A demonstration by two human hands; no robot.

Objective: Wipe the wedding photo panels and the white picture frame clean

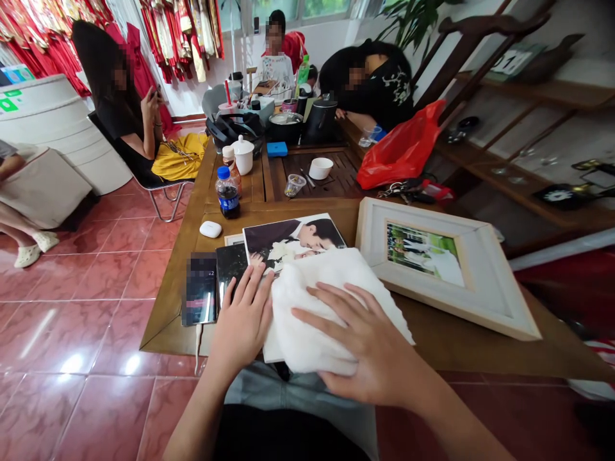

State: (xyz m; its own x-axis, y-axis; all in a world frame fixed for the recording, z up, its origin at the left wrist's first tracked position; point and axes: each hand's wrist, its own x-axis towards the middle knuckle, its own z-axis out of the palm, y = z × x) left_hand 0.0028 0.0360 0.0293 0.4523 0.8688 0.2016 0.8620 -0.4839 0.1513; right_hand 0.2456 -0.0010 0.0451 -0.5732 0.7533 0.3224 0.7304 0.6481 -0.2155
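A phone (200, 294) lies just left of the left hand (247, 314), whose fingers point forward, slightly parted, over the photo print (283, 237). To its right, the white cloth (314, 274) lies under the right hand (362, 330), its fingers spread wide. Beyond that hand, rightward, rests a framed photo (425, 253).

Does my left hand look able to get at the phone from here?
Probably yes: the phone lies just beside your left hand, its screen uncovered, with a cable at its near end.
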